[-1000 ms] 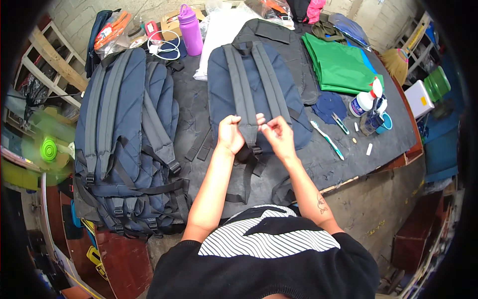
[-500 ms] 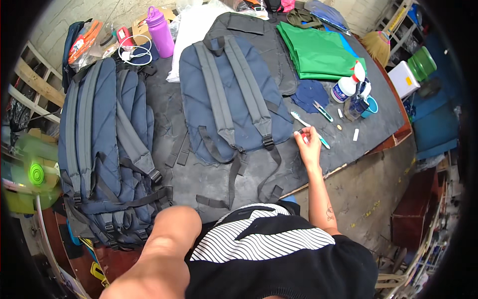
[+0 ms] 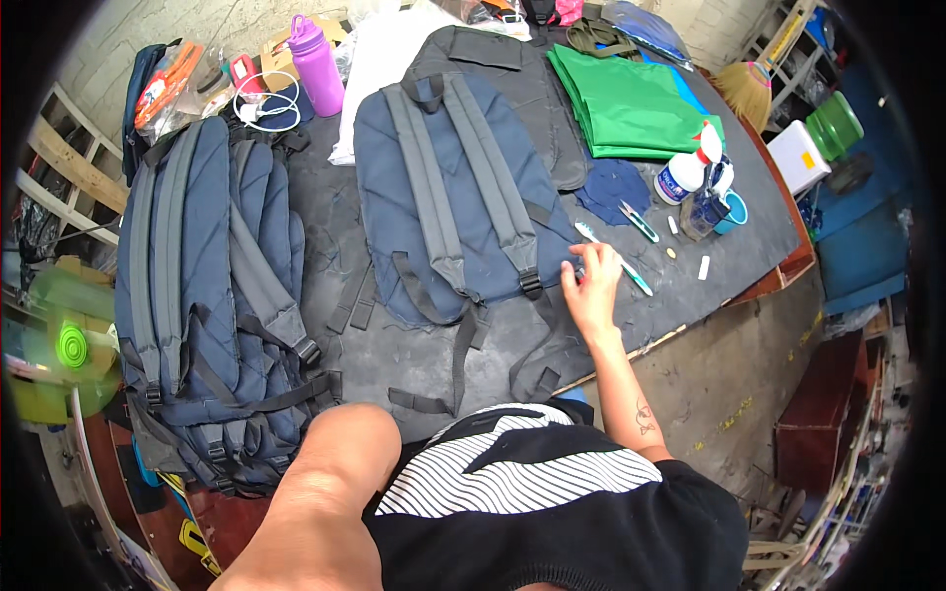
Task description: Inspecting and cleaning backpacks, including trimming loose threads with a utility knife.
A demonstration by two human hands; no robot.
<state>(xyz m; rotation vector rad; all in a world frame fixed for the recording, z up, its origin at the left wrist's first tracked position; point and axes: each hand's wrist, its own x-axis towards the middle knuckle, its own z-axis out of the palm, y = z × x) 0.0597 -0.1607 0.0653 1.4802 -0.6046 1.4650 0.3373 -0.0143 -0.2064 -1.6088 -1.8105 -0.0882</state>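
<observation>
My right hand (image 3: 593,288) is at the lower right corner of a blue backpack panel (image 3: 463,177) with grey shoulder straps. Its fingers are bent around a small red object (image 3: 579,278), mostly covered by them. Just beyond the hand lies a white and teal toothbrush (image 3: 639,280). Thread snips (image 3: 641,223) rest a little farther off, near a dark blue cloth piece (image 3: 613,189). Of my left side only the bent arm (image 3: 340,453) shows at the lower edge; the hand is out of sight. Loose black webbing straps (image 3: 461,364) trail from the panel toward me.
Stacked blue backpacks (image 3: 202,286) stand at the left. A purple bottle (image 3: 315,69), green folded fabric (image 3: 621,103), a spray bottle (image 3: 685,169) and a teal cup (image 3: 732,212) are on the dark table (image 3: 355,369). The table's edge (image 3: 680,330) runs along the right.
My right hand has shifted slightly left, toward the panel's corner, and the red object has moved with it. The toothbrush shows more fully. The backpack panel is nearly where it was.
</observation>
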